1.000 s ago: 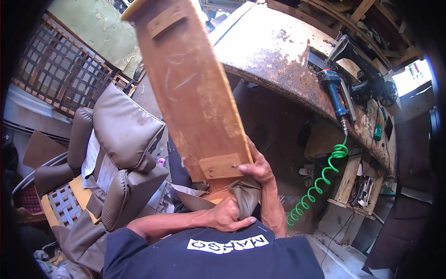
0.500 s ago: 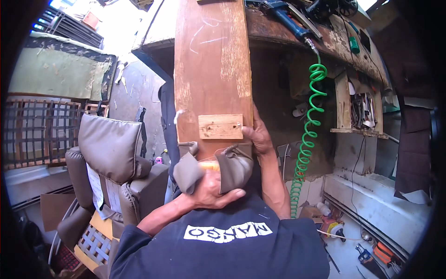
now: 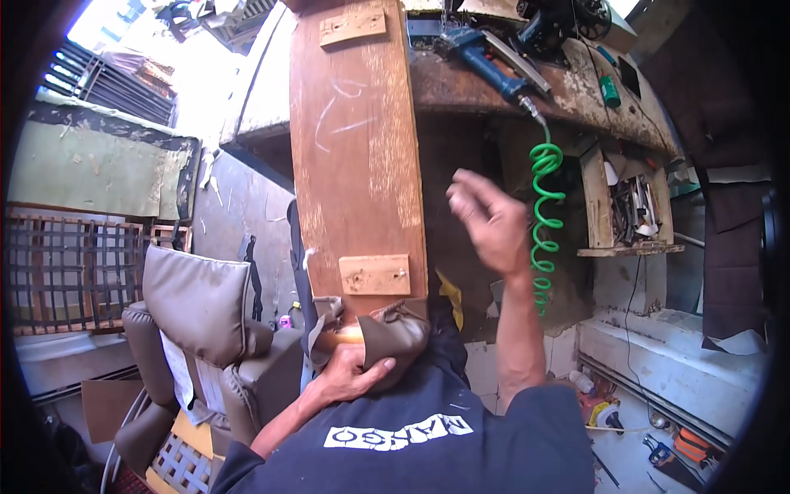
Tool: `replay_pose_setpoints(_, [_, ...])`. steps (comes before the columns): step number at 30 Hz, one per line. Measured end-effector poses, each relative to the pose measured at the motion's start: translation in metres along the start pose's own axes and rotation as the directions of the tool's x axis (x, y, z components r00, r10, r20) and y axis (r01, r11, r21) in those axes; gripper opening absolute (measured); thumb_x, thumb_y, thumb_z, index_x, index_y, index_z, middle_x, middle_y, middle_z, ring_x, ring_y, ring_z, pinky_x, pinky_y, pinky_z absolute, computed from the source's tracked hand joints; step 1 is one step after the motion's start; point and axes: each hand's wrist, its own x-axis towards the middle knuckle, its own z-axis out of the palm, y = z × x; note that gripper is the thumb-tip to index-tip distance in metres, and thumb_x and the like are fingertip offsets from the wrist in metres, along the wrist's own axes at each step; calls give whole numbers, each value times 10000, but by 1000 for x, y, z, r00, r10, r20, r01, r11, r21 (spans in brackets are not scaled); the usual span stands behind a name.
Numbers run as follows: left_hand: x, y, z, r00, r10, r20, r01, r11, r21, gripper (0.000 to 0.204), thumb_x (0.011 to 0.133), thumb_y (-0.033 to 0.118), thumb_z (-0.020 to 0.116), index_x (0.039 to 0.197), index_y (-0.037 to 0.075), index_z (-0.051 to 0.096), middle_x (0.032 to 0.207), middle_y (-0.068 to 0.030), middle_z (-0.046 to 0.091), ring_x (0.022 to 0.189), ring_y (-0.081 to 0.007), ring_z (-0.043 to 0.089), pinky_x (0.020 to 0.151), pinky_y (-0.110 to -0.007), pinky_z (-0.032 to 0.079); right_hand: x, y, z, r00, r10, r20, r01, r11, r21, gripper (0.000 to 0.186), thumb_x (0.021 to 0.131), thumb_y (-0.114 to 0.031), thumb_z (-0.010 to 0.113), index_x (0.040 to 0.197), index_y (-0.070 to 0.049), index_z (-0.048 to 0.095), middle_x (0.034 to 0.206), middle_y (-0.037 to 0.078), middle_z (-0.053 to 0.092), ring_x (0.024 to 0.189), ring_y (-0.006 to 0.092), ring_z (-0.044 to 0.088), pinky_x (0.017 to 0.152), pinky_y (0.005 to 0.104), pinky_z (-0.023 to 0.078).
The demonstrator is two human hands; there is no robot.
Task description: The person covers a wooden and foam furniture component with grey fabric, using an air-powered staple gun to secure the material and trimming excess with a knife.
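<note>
A long wooden board (image 3: 354,181) runs from my lap to the workbench, with small wood blocks on its face, one a drilled block (image 3: 374,275) near me. Brown leatherette (image 3: 395,336) wraps the board's near end, and a strip of yellowish foam (image 3: 339,337) shows in the gap between its flaps. My left hand (image 3: 352,375) is closed on this leatherette-covered end. To the right of the board my right hand (image 3: 494,226) is raised in the air, fingers stretched out and nothing in them.
A blue air tool (image 3: 491,70) lies on the workbench (image 3: 448,90), trailing a coiled green hose (image 3: 547,198). An open drawer (image 3: 629,202) of tools juts out at the right. A brown armchair (image 3: 197,305) stands at the left, and tools lie on the floor at lower right.
My right hand has let go of the board's right edge and lifted away to the right. The board appears lower and further left in the picture. My left hand keeps its hold.
</note>
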Motion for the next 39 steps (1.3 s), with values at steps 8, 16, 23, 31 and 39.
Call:
replay_pose_setpoints(8, [22,12,-4,991,120,-65,-123,991,-47,252,971,195,701,927,-52,673,828,-184,689,786,-253,677,723,-409,516,214,-33,-80,991,-128,-34,62,679,-732,473,905,-436,738,1158,-38,701,1030,199,742,983,361,725,890,461,558])
replay_pose_setpoints(16, [28,11,-8,981,-96,-170,86,994,-61,240,922,182,721,953,-37,626,879,-171,614,814,-336,645,726,-406,526,252,32,-69,927,-344,-149,94,597,-797,325,945,-329,680,1118,-54,694,1081,233,691,1020,427,675,928,509,538])
replay_pose_setpoints(23, [29,6,-27,966,246,75,-247,969,10,249,810,140,746,795,-23,558,1023,-212,563,939,-385,586,841,-458,490,389,127,-225,963,228,-140,-202,276,-940,757,742,-616,800,1150,19,744,1196,269,714,1139,350,706,993,425,540])
replay_pose_setpoints(31, [26,19,-26,982,187,-10,-179,950,255,886,686,-19,661,1531,126,439,1500,-165,469,1326,-409,463,1163,-507,368,363,126,-194,991,-124,-54,32,604,-797,541,921,-487,629,1250,-65,712,1200,204,726,1173,320,682,1014,384,499])
replay_pose_setpoints(39, [22,0,-16,990,125,61,-138,939,314,367,681,65,674,1047,52,656,1160,-96,637,1100,-326,584,989,-447,467,143,-29,-136,953,-303,-17,286,877,386,340,1037,-80,480,1331,64,572,1481,238,524,1348,340,548,1138,511,427])
